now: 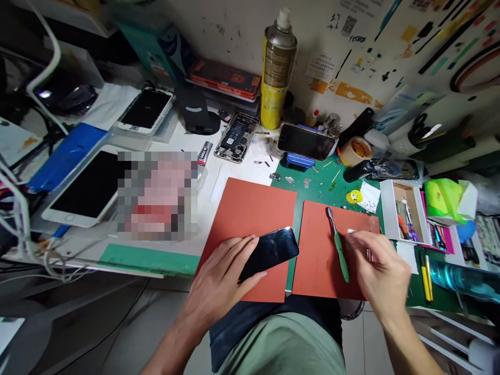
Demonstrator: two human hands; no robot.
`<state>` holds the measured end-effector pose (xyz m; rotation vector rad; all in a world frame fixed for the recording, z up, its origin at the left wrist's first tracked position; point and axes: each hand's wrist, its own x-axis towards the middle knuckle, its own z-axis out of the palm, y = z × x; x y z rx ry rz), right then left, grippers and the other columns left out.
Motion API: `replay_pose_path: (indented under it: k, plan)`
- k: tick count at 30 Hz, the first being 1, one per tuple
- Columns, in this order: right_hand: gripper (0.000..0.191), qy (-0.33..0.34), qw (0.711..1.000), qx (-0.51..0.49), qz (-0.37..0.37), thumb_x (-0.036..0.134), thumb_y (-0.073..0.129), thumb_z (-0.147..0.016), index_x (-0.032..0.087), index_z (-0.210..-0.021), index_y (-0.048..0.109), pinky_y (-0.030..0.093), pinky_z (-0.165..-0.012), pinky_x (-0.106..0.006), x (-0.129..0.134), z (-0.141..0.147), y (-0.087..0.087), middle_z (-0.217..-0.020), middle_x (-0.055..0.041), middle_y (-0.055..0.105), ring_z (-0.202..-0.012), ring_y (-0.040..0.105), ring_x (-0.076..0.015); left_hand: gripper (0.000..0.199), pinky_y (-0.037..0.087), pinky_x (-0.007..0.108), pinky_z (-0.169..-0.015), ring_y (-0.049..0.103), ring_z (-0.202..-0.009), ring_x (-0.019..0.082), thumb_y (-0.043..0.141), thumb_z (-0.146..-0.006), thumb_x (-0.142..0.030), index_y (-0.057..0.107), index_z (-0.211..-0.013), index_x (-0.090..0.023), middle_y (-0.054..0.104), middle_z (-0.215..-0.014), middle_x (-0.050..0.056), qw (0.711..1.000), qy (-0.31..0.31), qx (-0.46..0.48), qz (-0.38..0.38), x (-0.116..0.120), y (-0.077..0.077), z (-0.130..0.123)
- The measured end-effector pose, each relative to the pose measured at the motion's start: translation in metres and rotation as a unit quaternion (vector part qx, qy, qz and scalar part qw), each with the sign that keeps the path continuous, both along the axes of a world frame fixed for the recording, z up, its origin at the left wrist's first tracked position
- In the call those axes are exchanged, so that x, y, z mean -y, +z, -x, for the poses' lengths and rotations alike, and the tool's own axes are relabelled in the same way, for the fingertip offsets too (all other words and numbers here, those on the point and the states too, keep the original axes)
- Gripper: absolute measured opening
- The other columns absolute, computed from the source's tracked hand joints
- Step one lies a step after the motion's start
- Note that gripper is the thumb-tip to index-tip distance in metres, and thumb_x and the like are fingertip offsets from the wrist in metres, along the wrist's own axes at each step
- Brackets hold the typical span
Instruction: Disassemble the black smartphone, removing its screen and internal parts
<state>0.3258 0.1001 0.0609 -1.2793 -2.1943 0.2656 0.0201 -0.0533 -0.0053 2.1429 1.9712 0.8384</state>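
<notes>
Over the left mat [258, 203], our half-curled left grip [222, 273] is holding the phone [273, 249], its length slanting toward our right grip [383, 263], pinching a small white thing [350, 231].

Through the head view I am seeing the left hand [221, 271] holding a dark phone [275, 249] over a reddish mat [260, 205]; the right hand [380, 268], fingers curled, is hovering beside a green-handled brush [339, 249] lying on a second mat [312, 271].
</notes>
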Motion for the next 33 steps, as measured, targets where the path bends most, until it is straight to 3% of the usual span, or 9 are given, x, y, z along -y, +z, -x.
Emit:
replay_pose_path:
  k: [4, 7, 15, 18, 21, 23, 25, 28, 33]
  plan:
    - [0.011, -0.112, 0.989, 0.051, -0.081, 0.028, 0.07, -0.104, 0.023, -0.103, 0.079, 0.058, -0.083, -0.036, -0.012, -0.056, 0.011, -0.1, -0.0057, 0.082, -0.092, 0.078, -0.0245, 0.07, 0.057, 0.045, -0.11, 0.07, -0.125, 0.031, 0.077, -0.1, -0.029, 0.047, -0.162, -0.019, 0.074, -0.134, 0.014, 0.999, -0.012, 0.005, -0.032, -0.003, 0.001, 0.002]
    - [0.015, -0.148, 0.982, 0.062, -0.097, 0.028, 0.064, -0.105, 0.021, -0.104, 0.078, 0.059, -0.083, -0.036, -0.016, -0.078, 0.011, -0.101, -0.0071, 0.082, -0.092, 0.078, -0.025, 0.074, 0.057, 0.047, -0.109, 0.073, -0.12, 0.032, 0.08, -0.098, -0.028, 0.047, -0.163, -0.022, 0.075, -0.132, 0.014, 0.998, -0.017, -0.005, -0.06, -0.007, -0.002, 0.004]
    - [0.025, -0.096, 0.984, 0.14, -0.049, 0.021, 0.054, -0.103, 0.018, -0.11, 0.078, 0.062, -0.094, -0.046, -0.044, -0.081, -0.008, -0.109, -0.0122, 0.082, -0.104, 0.077, -0.0297, 0.073, 0.063, 0.052, -0.101, 0.072, -0.118, 0.036, 0.075, -0.101, -0.034, 0.044, -0.165, -0.022, 0.074, -0.133, 0.017, 0.998, -0.026, -0.004, -0.053, -0.011, 0.003, 0.003]
    - [0.026, -0.104, 0.979, 0.173, -0.037, 0.023, 0.056, -0.102, 0.015, -0.111, 0.079, 0.061, -0.092, -0.054, -0.038, -0.082, 0.001, -0.107, -0.0175, 0.081, -0.103, 0.076, -0.036, 0.072, 0.062, 0.052, -0.104, 0.07, -0.125, 0.036, 0.074, -0.101, -0.035, 0.043, -0.165, -0.023, 0.072, -0.138, 0.017, 0.999, -0.028, 0.01, -0.026, -0.008, 0.008, 0.002]
    - [0.028, -0.139, 0.964, 0.207, -0.09, 0.024, 0.056, -0.105, 0.012, -0.117, 0.077, 0.061, -0.09, -0.058, -0.023, -0.079, 0.022, -0.108, -0.0214, 0.08, -0.102, 0.075, -0.0402, 0.072, 0.062, 0.05, -0.106, 0.068, -0.129, 0.034, 0.074, -0.102, -0.032, 0.042, -0.165, -0.024, 0.071, -0.14, 0.016, 0.999, -0.028, 0.02, -0.006, -0.005, 0.011, 0.003]
    - [0.027, -0.063, 0.975, 0.189, -0.103, 0.024, 0.06, -0.105, 0.014, -0.126, 0.074, 0.061, -0.093, -0.056, -0.014, -0.067, 0.036, -0.112, -0.0191, 0.079, -0.104, 0.076, -0.0377, 0.072, 0.061, 0.05, -0.108, 0.067, -0.13, 0.034, 0.073, -0.102, -0.028, 0.041, -0.165, -0.024, 0.071, -0.14, 0.015, 0.999, -0.031, 0.025, -0.001, -0.004, 0.012, 0.003]
    - [0.034, 0.091, 0.984, 0.148, -0.046, 0.024, 0.063, -0.105, 0.018, -0.138, 0.067, 0.063, -0.096, -0.05, -0.009, -0.044, 0.043, -0.121, -0.0157, 0.077, -0.108, 0.075, -0.0327, 0.073, 0.059, 0.05, -0.11, 0.066, -0.131, 0.033, 0.073, -0.101, -0.025, 0.04, -0.166, -0.024, 0.071, -0.141, 0.015, 0.999, -0.038, 0.031, 0.002, -0.004, 0.014, 0.004]
    - [0.053, 0.287, 0.942, 0.151, 0.092, 0.024, 0.065, -0.105, 0.023, -0.156, 0.051, 0.065, -0.1, -0.05, -0.012, 0.005, 0.038, -0.142, -0.0148, 0.07, -0.124, 0.071, -0.0316, 0.073, 0.058, 0.051, -0.113, 0.064, -0.134, 0.033, 0.074, -0.101, -0.024, 0.039, -0.165, -0.023, 0.069, -0.144, 0.016, 0.998, -0.047, 0.034, 0.012, -0.001, 0.018, 0.006]
    - [0.097, 0.418, 0.877, 0.186, 0.148, 0.01, 0.084, -0.085, 0.022, -0.167, 0.034, 0.059, -0.113, -0.06, -0.032, 0.068, 0.009, -0.157, -0.0183, 0.059, -0.142, 0.061, -0.0392, 0.067, 0.057, 0.052, -0.115, 0.063, -0.137, 0.033, 0.071, -0.103, -0.025, 0.042, -0.163, -0.02, 0.067, -0.146, 0.017, 0.999, -0.035, 0.022, 0.034, 0.007, 0.02, 0.01]
